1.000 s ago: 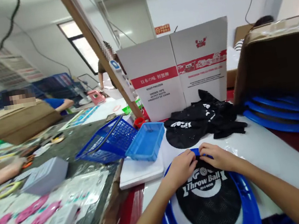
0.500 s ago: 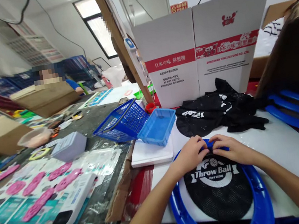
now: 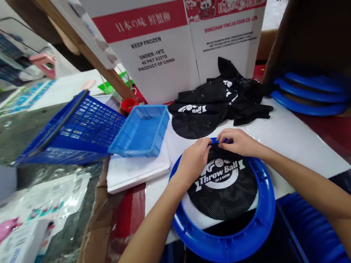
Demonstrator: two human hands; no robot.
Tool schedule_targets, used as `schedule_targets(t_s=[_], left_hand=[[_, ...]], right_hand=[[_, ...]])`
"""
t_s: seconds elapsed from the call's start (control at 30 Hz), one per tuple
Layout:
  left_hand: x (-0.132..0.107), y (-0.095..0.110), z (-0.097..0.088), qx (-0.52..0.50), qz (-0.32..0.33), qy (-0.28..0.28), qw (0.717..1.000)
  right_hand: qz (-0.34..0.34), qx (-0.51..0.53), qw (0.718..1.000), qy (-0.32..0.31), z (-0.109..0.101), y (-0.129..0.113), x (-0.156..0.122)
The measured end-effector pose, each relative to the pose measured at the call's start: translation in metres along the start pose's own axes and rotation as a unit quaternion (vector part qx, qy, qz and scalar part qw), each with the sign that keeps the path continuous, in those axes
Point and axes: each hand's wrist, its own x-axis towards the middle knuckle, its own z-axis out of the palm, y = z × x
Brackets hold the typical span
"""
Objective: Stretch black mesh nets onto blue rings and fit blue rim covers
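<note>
A blue plastic ring (image 3: 229, 240) lies on the white table top (image 3: 293, 139) in front of me. Inside it sits a round black mesh net (image 3: 225, 190) printed "Throw Ball". My left hand (image 3: 193, 162) and my right hand (image 3: 239, 141) meet at the ring's far edge. Both pinch the top edge of the net against the ring, fingers closed. Just beyond my hands lies a heap of more black nets (image 3: 214, 103).
A light blue tray (image 3: 140, 132) and a tipped blue basket (image 3: 75, 129) stand to the left. A white carton wall (image 3: 174, 38) stands behind the nets. A brown box (image 3: 321, 24) at the right holds stacked blue rings (image 3: 312, 92). Printed packaging (image 3: 10, 246) lies at the far left.
My view has dropped and moved closer to the table. My hands stay at the ring's far edge, still pinching the net there.
</note>
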Motion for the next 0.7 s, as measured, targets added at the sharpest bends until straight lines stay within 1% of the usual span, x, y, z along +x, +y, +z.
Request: schedule_targets(t_s=[0.13, 0.33, 0.47, 0.6, 0.7], left_hand=[[0.001, -0.002, -0.001, 0.011, 0.018, -0.008, 1.000], [0.001, -0.012, 0.005, -0.003, 0.060, 0.015, 0.998], [0.000, -0.015, 0.008, 0.011, 0.060, 0.011, 0.998], [0.000, -0.010, 0.006, 0.043, 0.051, -0.012, 0.998], [-0.001, -0.006, 0.004, 0.056, 0.045, -0.023, 0.997]], right_hand=[[0.005, -0.019, 1.000, -0.002, -0.001, -0.002, 0.000], [0.003, -0.044, 0.999, -0.024, -0.004, -0.006, 0.000], [0.026, -0.058, 0.998, -0.010, -0.001, -0.008, 0.002], [0.050, -0.053, 0.997, 0.004, 0.002, -0.010, 0.004], [0.054, -0.041, 0.998, 0.003, 0.001, -0.010, 0.004]])
